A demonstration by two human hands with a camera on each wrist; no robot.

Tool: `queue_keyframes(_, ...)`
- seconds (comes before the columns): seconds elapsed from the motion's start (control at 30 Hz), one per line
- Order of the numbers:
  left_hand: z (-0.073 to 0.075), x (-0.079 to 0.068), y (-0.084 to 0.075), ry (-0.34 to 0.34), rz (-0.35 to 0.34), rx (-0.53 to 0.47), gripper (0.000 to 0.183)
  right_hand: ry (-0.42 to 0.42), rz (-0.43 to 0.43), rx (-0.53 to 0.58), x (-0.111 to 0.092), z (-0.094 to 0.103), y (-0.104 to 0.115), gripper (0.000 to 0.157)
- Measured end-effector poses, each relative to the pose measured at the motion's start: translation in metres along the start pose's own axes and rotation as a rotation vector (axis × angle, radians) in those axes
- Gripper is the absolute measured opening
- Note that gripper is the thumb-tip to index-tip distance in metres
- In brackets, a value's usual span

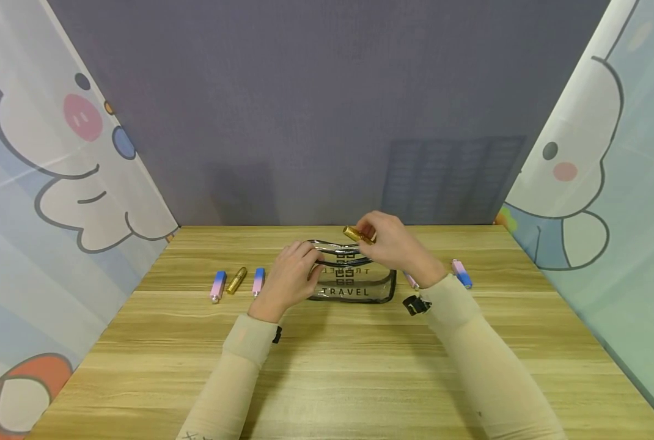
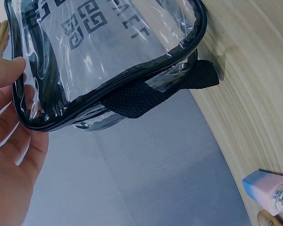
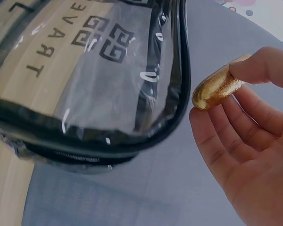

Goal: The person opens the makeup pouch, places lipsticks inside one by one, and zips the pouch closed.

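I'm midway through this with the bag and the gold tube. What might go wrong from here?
The gold tube sits between thumb and fingertips of the right hand, so it could slip.

The left hand grips only one end of the clear bag's mouth; the soft bag might sag and snag the tube.

A pink tube shows beside the right wrist in the head view; a lowered arm might knock it.
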State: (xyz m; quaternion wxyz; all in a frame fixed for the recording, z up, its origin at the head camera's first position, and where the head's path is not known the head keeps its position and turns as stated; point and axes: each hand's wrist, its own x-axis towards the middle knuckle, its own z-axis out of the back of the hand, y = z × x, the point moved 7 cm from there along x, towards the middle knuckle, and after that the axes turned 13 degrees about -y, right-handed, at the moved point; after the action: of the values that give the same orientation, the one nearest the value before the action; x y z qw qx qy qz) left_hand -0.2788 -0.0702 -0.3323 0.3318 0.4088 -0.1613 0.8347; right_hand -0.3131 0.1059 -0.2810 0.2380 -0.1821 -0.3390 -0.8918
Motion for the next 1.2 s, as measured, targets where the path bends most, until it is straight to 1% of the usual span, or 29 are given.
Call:
queue_keyframes(0.27, 0.001, 0.0, 0.0, -0.008, -0.003, -0.004, 0.011, 0.006, 0.002, 0.04, 0.0, -0.011, 0.002, 0.021)
queue_keyframes(0.5, 0.002, 0.0, 0.0, -0.016, -0.004, -0.008, 0.012, 0.009, 0.003, 0.04, -0.001, -0.021, -0.002, 0.019)
queue_keyframes(0.77, 0.002, 0.001, 0.0, -0.01, -0.003, -0.004, 0.012, 0.057, -0.024, 0.039, -0.002, -0.031, -0.007, 0.018)
queue_keyframes(1.03, 0.001, 0.001, 0.0, -0.011, -0.003, -0.003, 0.011, 0.075, -0.021, 0.029, -0.002, -0.037, -0.01, 0.016)
queue_keyframes(1.2, 0.001, 0.001, 0.0, 0.001, 0.003, -0.004, 0.011, 0.088, -0.024, 0.015, -0.002, -0.039, -0.011, 0.016)
